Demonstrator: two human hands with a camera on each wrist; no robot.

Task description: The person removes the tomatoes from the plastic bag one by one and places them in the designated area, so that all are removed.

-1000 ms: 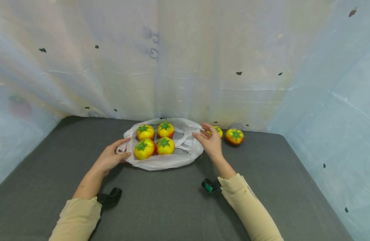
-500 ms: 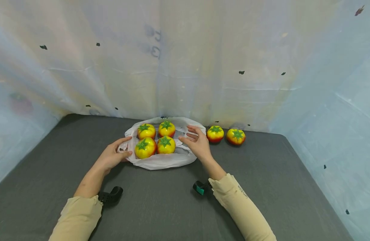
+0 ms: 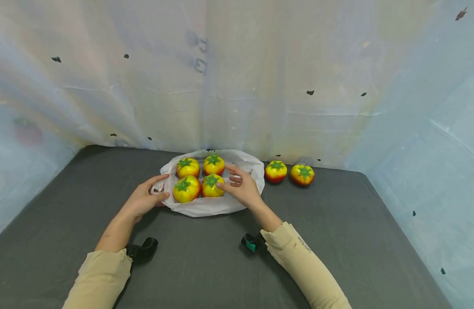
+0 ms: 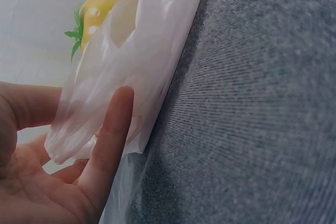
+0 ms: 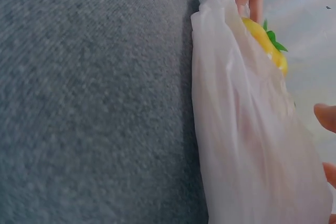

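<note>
A white plastic bag (image 3: 210,209) lies with its mouth spread wide. Inside it sit several yellow-red tomatoes with green leafy tops, among them a front left tomato (image 3: 187,189) and a front right tomato (image 3: 212,186). My left hand (image 3: 141,201) holds the bag's left end, thumb in front and fingers behind, as the left wrist view shows. Over the bag's right half, my right hand (image 3: 244,189) has its thumb and fingers spread apart. Its thumb overlaps the front right tomato in the head view; I cannot tell whether they touch.
Two more tomatoes stand right of the bag, a nearer one (image 3: 276,172) and a farther one (image 3: 302,175). The dark grey cloth surface (image 3: 206,262) runs back to a pale plastic sheet wall (image 3: 252,77). Similar sheeting rises at both sides.
My right hand has moved left, from the bag's right edge beside the loose tomatoes to the tomatoes inside the bag. The left hand stays at the bag's left end.
</note>
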